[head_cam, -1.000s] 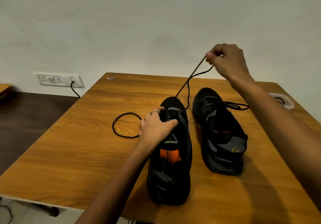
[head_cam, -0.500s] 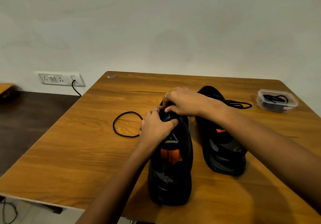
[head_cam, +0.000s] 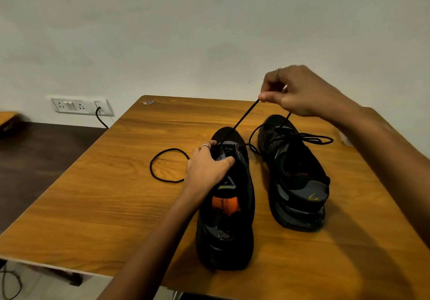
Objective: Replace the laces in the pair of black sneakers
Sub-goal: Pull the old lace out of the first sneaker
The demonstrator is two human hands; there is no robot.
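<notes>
Lacing the left black sneaker (head_cam: 229,204) on the wooden table (head_cam: 97,197)

Left hand (head_cam: 207,167) grips its tongue; right hand (head_cam: 300,90) pinches the thin black lace (head_cam: 239,121) taut above, beside the other black sneaker (head_cam: 295,174).

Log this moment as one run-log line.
left hand: steadies left sneaker | right hand: pulls lace taut | right sneaker: laced

table (head_cam: 111,197): wood-grain top, smooth, slight sheen | sneakers (head_cam: 229,206): black matt fabric upper, grey panels, orange insole patch | lace (head_cam: 167,165): black woven cord, matt | wall (head_cam: 162,31): matt painted plaster | socket plate (head_cam: 79,106): white glossy plastic
</notes>
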